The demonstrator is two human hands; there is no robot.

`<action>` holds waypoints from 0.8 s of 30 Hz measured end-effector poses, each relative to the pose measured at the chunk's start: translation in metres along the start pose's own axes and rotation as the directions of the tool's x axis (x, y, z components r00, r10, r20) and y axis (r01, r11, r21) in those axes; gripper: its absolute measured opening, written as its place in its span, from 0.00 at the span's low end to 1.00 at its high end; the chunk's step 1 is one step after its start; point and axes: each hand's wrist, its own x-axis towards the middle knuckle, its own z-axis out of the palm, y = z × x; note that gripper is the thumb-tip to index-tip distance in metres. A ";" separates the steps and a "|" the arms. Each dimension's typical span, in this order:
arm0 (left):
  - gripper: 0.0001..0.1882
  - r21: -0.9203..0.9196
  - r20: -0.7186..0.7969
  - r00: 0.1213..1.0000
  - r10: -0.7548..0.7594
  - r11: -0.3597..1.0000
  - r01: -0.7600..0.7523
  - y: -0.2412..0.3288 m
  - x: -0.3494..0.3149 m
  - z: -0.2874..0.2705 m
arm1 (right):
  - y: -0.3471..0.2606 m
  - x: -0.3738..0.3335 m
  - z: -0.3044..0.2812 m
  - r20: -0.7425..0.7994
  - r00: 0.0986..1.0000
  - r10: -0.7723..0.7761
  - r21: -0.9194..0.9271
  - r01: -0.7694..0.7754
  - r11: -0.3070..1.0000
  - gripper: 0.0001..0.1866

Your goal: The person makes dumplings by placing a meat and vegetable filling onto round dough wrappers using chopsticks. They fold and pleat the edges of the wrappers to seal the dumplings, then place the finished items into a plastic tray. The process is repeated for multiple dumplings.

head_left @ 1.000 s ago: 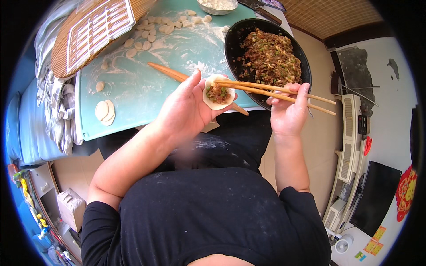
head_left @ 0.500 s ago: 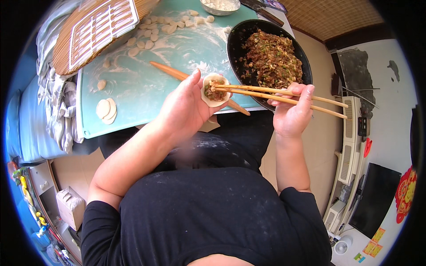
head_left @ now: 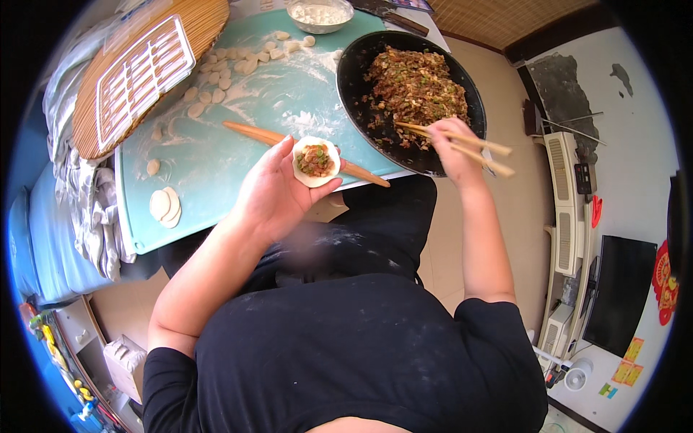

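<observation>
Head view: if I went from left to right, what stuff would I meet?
Grey cloth → dough circles → filled wrapper → pan → black screen → red decoration.

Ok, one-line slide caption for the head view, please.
Left hand holds a round wrapper bearing filling; right hand holds chopsticks at a black pan of chopped mixture.

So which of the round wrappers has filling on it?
The wrapper in the left hand: brown filling with green bits sits on it. The overlapping wrappers on the teal mat show no filling.
</observation>
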 end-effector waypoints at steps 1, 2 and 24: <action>0.26 0.002 0.008 1.000 -0.003 1.000 0.003 0.000 0.000 0.001 | -0.002 0.000 -0.001 0.076 0.992 -0.102 -0.005 0.103 0.995 0.06; 0.26 0.004 0.016 1.000 -0.005 1.000 0.005 0.000 0.000 0.002 | -0.004 -0.001 -0.002 0.153 0.967 -0.203 -0.002 0.205 0.979 0.05; 0.19 -0.070 0.195 0.978 -0.079 0.993 0.095 0.000 -0.038 0.006 | -0.151 -0.035 0.027 -0.049 0.737 -0.674 0.027 0.676 0.736 0.18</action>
